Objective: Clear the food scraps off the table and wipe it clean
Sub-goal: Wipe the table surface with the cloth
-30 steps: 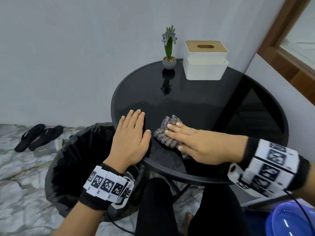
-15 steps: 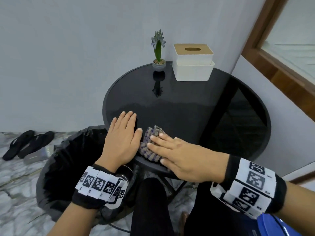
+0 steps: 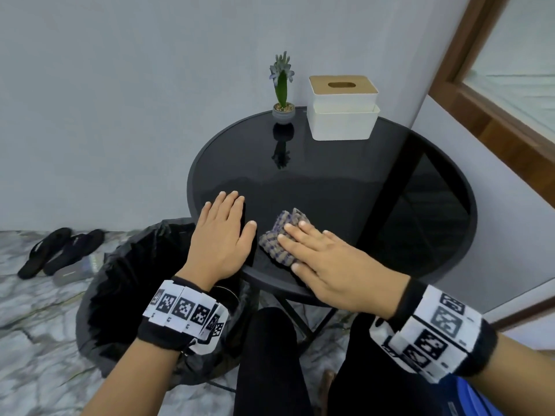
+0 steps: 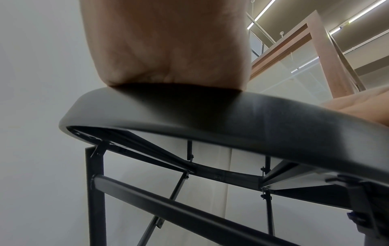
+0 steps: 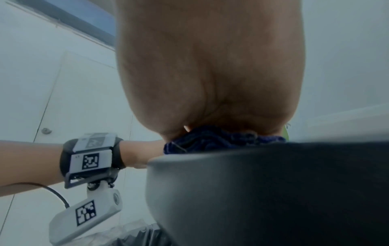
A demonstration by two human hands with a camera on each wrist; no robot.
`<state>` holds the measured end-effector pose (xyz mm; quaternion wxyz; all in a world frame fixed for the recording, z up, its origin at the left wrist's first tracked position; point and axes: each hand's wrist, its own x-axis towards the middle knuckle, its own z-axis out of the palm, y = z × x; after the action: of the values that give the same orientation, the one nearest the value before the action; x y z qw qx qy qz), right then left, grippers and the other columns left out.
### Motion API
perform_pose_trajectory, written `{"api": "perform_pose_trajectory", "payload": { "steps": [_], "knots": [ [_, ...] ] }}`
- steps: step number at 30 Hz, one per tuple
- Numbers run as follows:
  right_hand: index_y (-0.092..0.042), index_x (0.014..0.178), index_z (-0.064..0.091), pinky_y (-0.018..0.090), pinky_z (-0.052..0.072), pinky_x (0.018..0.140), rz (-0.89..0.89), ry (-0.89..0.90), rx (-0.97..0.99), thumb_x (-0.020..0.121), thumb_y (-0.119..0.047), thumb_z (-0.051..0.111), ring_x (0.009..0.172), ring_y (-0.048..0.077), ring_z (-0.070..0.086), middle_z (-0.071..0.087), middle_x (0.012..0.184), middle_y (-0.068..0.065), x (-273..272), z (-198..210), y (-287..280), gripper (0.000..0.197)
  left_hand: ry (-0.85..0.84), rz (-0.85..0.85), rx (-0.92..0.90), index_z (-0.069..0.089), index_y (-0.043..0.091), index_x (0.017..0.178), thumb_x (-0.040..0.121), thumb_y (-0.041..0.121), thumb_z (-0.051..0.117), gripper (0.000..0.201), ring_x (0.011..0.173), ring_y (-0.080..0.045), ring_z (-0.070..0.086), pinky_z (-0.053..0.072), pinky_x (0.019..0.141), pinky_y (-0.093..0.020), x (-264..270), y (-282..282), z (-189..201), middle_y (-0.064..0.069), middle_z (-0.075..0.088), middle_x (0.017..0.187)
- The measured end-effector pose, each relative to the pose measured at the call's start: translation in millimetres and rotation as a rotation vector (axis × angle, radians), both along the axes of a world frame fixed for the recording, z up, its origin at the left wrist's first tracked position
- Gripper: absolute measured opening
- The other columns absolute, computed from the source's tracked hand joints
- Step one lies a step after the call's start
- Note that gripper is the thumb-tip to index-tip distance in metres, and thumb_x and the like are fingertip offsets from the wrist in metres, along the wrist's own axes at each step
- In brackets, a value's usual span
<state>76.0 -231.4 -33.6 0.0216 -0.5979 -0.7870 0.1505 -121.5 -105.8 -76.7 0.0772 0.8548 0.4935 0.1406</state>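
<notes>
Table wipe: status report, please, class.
Left hand flat on table edge. Right hand flat, pressing cloth. No scraps visible. Nothing blocking.

a: round black glass tabletop (image 3: 345,187), glossy. potted plant (image 3: 282,111) and white tissue box (image 3: 342,115) stand side by side at the far edge.
b: near edge, a crumpled checked cloth (image 3: 277,235) lies flat, a palm beside it.

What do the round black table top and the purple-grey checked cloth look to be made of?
Round black table top: likely glass, glossy; it mirrors the potted plant. Its rim looks matt dark metal. Purple-grey checked cloth: soft, ribbed woven fabric, bunched under the right hand.
</notes>
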Motion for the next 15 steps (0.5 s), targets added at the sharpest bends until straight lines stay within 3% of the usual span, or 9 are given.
{"api": "perform_pose_trajectory", "payload": {
  "steps": [4,9,15],
  "knots": [
    [-0.038,0.152,0.013,0.03,0.0,0.121,0.071,0.069,-0.042,0.103,-0.039,0.025,0.145,-0.002,-0.012,0.0,0.16,-0.02,3,2,-15,0.05,-0.008,0.001,-0.011,0.025,0.013,0.154,0.095,0.048,0.02,0.069,0.153,-0.018,0.006,0.002,0.123,-0.038,1,-1,1,-0.003,0.019,0.164],
    [-0.042,0.149,0.023,0.023,0.004,0.12,0.087,0.124,-0.044,0.102,-0.036,0.032,0.142,-0.012,-0.008,0.008,0.157,-0.027,36,9,-31,0.048,-0.011,0.009,-0.021,0.025,0.013,0.154,0.095,0.051,0.018,0.071,0.153,-0.018,0.005,0.002,0.123,-0.037,2,-1,2,-0.003,0.018,0.164],
    [-0.028,0.153,0.019,0.041,0.017,0.12,-0.04,0.051,0.006,0.103,-0.034,0.029,0.149,0.009,-0.001,0.011,0.161,-0.011,44,2,0,0.051,-0.029,-0.025,-0.028,0.027,0.012,0.153,0.097,0.049,0.022,0.068,0.153,-0.021,0.006,0.005,0.123,-0.04,3,-2,4,-0.004,0.02,0.164]
  ]
}}
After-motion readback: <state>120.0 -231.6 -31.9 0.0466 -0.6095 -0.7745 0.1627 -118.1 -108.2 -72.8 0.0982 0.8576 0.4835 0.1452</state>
